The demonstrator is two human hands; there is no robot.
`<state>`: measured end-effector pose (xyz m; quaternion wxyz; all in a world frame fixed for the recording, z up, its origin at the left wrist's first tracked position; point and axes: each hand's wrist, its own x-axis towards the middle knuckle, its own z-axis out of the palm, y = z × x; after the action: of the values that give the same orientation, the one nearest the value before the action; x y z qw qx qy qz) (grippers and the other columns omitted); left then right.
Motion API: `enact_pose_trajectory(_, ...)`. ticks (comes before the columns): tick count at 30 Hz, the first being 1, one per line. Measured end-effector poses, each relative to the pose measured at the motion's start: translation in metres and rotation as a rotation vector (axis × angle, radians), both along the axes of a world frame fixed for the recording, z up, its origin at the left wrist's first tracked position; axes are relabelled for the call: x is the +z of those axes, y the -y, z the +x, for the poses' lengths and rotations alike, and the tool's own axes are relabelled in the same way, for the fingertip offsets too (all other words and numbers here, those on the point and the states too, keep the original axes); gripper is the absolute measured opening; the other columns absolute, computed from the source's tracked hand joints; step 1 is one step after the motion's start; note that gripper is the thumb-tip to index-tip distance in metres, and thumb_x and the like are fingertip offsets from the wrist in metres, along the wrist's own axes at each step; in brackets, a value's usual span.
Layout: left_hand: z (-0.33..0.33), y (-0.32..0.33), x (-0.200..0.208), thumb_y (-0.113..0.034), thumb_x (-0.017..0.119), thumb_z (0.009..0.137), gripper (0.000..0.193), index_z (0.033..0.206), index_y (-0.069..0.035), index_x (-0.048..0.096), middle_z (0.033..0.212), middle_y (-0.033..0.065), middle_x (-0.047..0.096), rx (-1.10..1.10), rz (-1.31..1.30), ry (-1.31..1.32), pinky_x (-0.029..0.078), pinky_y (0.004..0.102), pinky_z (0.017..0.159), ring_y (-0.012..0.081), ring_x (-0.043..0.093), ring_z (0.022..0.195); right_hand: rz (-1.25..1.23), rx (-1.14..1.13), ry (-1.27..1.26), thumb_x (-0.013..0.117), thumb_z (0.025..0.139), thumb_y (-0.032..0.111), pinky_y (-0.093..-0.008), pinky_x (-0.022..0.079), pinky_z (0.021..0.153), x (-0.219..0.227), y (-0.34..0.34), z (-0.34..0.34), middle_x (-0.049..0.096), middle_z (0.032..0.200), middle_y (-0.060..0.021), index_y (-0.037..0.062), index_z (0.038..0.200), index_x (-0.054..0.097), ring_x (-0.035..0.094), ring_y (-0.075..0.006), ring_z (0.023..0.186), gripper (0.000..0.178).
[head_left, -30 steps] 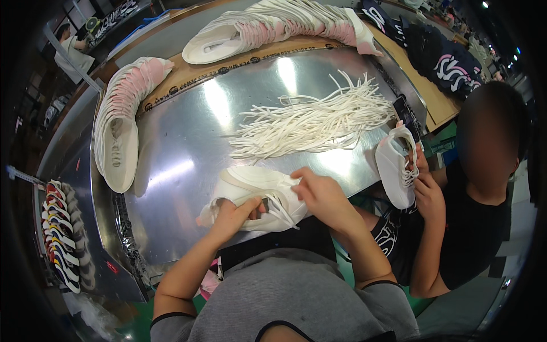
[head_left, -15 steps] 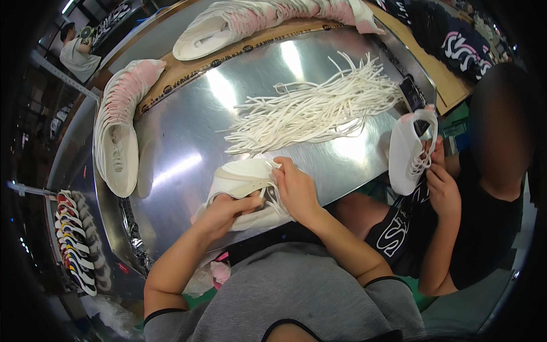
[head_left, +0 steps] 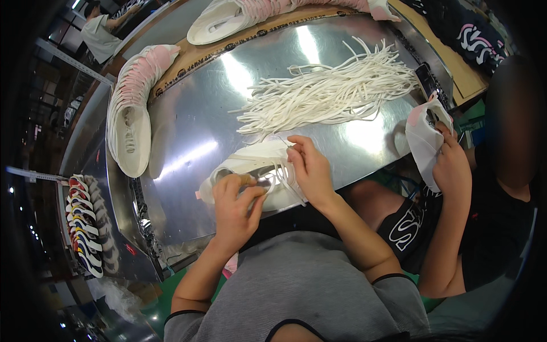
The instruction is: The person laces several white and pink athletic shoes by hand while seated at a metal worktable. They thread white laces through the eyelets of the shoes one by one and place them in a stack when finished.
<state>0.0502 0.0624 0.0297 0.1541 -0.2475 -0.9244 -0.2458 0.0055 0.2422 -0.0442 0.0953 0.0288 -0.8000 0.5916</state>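
Note:
A white shoe upper (head_left: 250, 158) lies on its side on the metal table's near edge, with white shoelace (head_left: 279, 178) partly threaded through its eyelets. My left hand (head_left: 236, 208) is bent over the shoe's opening, thumb and fingers pinched at the lace. On the shoe's other side, my right hand (head_left: 312, 174) has thumb and forefinger pressed together by the eyelet edge. A thin dark line shows at those fingertips, too fine to name. Beyond the shoe spreads a heap of loose white laces (head_left: 330, 94).
Nested white-and-pink shoe uppers stand in a row at left (head_left: 134, 137) and another along the back (head_left: 228, 25). At right, a co-worker's hand (head_left: 453, 165) holds another white shoe (head_left: 424, 145). Colourful shoes (head_left: 82, 228) sit lower left on the metal table (head_left: 188, 122).
My left hand has drawn back out of the shoe opening and now pinches over it. My right hand has shifted along the eyelet edge. The co-worker has turned their shoe.

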Motion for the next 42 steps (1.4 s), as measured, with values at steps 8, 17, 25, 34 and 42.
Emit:
enact_pose_trajectory(8,0.003,-0.002,-0.027,-0.002,0.074,0.077,0.022,0.095,-0.003,0.062,0.096,0.0141,0.062,0.069,0.183,0.222,0.049,0.0382,0.079,0.0327,0.062,0.091,-0.038,0.181,0.070,0.062,0.094,0.011,-0.0370,0.054,0.068,0.017,-0.008,0.072,0.069,0.089,-0.0182,0.0038,0.117,0.057,0.070,-0.0319,0.079,0.025)
enact_pose_trajectory(17,0.000,0.003,-0.024,-0.013,0.075,0.082,0.023,0.098,-0.002,0.063,0.088,0.0158,0.068,0.129,0.131,0.321,0.051,0.0399,0.072,0.0347,0.067,0.083,0.030,0.222,0.191,0.060,0.096,0.015,-0.0380,0.054,0.069,0.012,-0.005,0.073,0.070,0.088,-0.0161,0.0041,0.114,0.054,0.070,-0.0319,0.080,0.023)
enact_pose_trajectory(25,-0.006,0.012,-0.025,-0.011,0.076,0.081,0.020,0.094,-0.001,0.064,0.085,0.0166,0.069,0.042,0.214,0.439,0.051,0.0384,0.069,0.0344,0.068,0.079,-0.171,0.267,0.299,0.059,0.096,0.012,-0.0337,0.052,0.066,0.008,-0.001,0.065,0.070,0.084,-0.0139,0.0022,0.111,0.052,0.070,-0.0259,0.074,0.019)
enact_pose_trajectory(34,0.001,0.007,-0.033,-0.003,0.076,0.078,0.020,0.094,-0.001,0.064,0.084,0.0138,0.068,-0.068,0.201,0.271,0.051,0.0364,0.064,0.0324,0.067,0.074,-0.132,0.209,0.392,0.058,0.096,0.011,-0.0356,0.050,0.063,0.016,0.023,0.053,0.068,0.077,-0.0116,0.0006,0.106,0.046,0.068,-0.0259,0.070,0.019)
enact_pose_trajectory(42,0.009,0.010,-0.047,0.000,0.079,0.074,0.026,0.092,-0.003,0.060,0.081,0.0116,0.064,-0.150,0.191,0.070,0.048,0.0382,0.060,0.0307,0.063,0.069,0.231,0.323,0.462,0.070,0.088,0.022,-0.0326,0.053,0.068,0.055,-0.030,0.062,0.068,0.083,-0.0105,0.0071,0.104,0.062,0.069,-0.0258,0.072,0.023)
